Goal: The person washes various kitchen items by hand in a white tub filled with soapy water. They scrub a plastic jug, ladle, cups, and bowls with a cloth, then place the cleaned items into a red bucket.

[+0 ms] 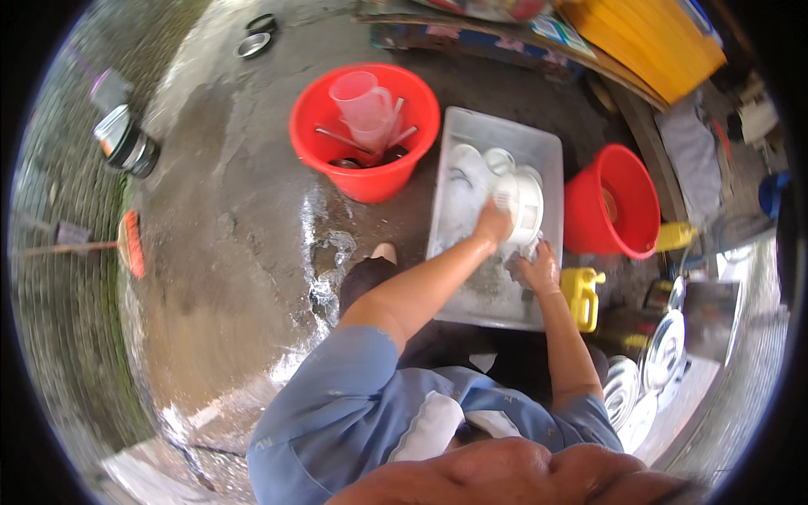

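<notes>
A translucent plastic tub (445, 208) with sudsy water stands on the floor before me. My left hand (495, 222) grips the side of a white slotted plastic container (525, 205), which lies tilted over the water. At its near right edge, my right hand (541, 267) holds a wet, greyish scrubbing cloth (519, 268); whether it is a cloth or a mesh scrubber is hard to make out. Further back in the suds lie a small white cup (499, 161) and another white rounded piece (465, 156).
Left of the tub stands a red basin (303, 136) holding a clear plastic jug (356, 104) and utensils. A red bucket (641, 183) and a yellow jerrycan (579, 297) stand to the right. Round metal lids (666, 350) lean at lower right. A broom (131, 244) is at far left.
</notes>
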A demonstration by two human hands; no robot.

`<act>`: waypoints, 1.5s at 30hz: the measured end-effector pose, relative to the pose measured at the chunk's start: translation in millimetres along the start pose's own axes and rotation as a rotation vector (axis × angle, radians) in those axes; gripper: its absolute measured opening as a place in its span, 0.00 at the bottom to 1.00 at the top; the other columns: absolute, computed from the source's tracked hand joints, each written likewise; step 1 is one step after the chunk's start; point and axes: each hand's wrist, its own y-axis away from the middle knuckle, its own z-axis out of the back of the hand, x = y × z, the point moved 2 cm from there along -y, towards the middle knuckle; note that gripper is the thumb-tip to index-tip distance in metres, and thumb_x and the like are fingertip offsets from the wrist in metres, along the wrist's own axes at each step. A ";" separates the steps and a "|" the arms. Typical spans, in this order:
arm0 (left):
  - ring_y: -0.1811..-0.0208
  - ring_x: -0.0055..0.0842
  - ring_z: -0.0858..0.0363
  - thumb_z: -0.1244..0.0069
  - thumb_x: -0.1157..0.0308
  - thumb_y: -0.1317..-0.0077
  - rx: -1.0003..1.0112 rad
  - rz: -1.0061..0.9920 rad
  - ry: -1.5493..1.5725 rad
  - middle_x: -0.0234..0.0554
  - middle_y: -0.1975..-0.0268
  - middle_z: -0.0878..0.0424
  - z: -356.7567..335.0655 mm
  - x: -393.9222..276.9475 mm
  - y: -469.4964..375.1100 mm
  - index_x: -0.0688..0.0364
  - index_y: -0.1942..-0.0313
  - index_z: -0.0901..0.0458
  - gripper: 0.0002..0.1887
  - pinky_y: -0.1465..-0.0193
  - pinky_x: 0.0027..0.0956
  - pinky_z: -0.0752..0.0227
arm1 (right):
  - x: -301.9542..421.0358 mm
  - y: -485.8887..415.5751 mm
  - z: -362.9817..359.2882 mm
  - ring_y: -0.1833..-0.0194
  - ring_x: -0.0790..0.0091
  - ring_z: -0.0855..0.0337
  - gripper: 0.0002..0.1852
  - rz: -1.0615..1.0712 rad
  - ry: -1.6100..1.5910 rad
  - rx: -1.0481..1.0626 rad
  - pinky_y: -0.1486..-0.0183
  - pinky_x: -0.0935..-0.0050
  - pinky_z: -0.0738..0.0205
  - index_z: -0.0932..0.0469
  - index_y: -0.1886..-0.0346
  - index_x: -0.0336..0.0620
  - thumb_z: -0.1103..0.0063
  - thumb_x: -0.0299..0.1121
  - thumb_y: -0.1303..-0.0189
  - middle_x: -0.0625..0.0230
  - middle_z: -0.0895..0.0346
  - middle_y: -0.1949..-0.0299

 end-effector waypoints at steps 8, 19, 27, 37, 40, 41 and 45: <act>0.51 0.45 0.20 0.58 0.82 0.50 -0.224 -0.395 -0.440 0.58 0.55 0.19 15.9 -54.5 2.2 0.70 0.49 0.27 0.24 0.45 0.36 0.29 | 2.0 30.2 -12.0 0.44 0.49 0.22 0.36 -0.099 -0.211 0.011 0.44 0.58 0.28 0.32 0.42 0.41 0.29 0.49 0.50 0.49 0.22 0.48; 0.47 0.44 0.23 0.46 0.73 0.44 0.140 -0.652 -1.395 0.51 0.50 0.24 21.1 -76.0 25.6 0.60 0.45 0.32 0.25 0.49 0.45 0.25 | 3.0 52.0 47.8 0.45 0.47 0.24 0.34 0.166 0.028 0.273 0.42 0.57 0.29 0.30 0.42 0.42 0.30 0.49 0.49 0.52 0.24 0.47; 0.55 0.47 0.23 0.53 0.75 0.40 -0.269 -0.910 -1.538 0.54 0.60 0.21 80.8 -146.2 0.9 0.61 0.50 0.22 0.17 0.54 0.47 0.26 | -26.0 34.0 39.1 0.48 0.45 0.22 0.32 0.015 -0.041 0.151 0.44 0.56 0.28 0.28 0.44 0.40 0.30 0.46 0.49 0.50 0.23 0.48; 0.41 0.49 0.30 0.42 0.69 0.45 -0.234 -0.753 -1.943 0.50 0.42 0.25 127.7 -195.5 -44.4 0.56 0.37 0.33 0.34 0.38 0.51 0.34 | -82.1 27.3 61.6 0.48 0.48 0.21 0.31 -0.060 -0.270 -0.044 0.45 0.59 0.27 0.27 0.45 0.38 0.29 0.44 0.49 0.49 0.22 0.50; 0.44 0.45 0.27 0.47 0.73 0.44 0.374 -0.740 -1.872 0.50 0.45 0.23 73.4 -128.8 -76.0 0.56 0.40 0.27 0.28 0.40 0.45 0.32 | -89.9 32.8 59.1 0.48 0.49 0.21 0.31 -0.100 -0.267 0.013 0.46 0.59 0.27 0.27 0.45 0.38 0.28 0.45 0.50 0.50 0.22 0.50; 0.45 0.44 0.25 0.49 0.71 0.41 0.504 -0.744 -1.832 0.52 0.49 0.22 60.6 -97.5 -80.3 0.55 0.44 0.23 0.22 0.43 0.44 0.29 | -91.6 35.1 58.8 0.48 0.48 0.21 0.31 -0.106 -0.260 0.026 0.46 0.59 0.27 0.27 0.45 0.38 0.28 0.45 0.50 0.50 0.22 0.50; 0.37 0.42 0.29 0.45 0.64 0.38 0.961 0.090 -1.938 0.45 0.38 0.26 31.9 27.0 -138.9 0.51 0.36 0.30 0.28 0.35 0.52 0.36 | -96.7 40.8 58.5 0.45 0.49 0.23 0.32 -0.119 -0.212 0.128 0.43 0.60 0.28 0.26 0.47 0.36 0.26 0.44 0.53 0.50 0.23 0.48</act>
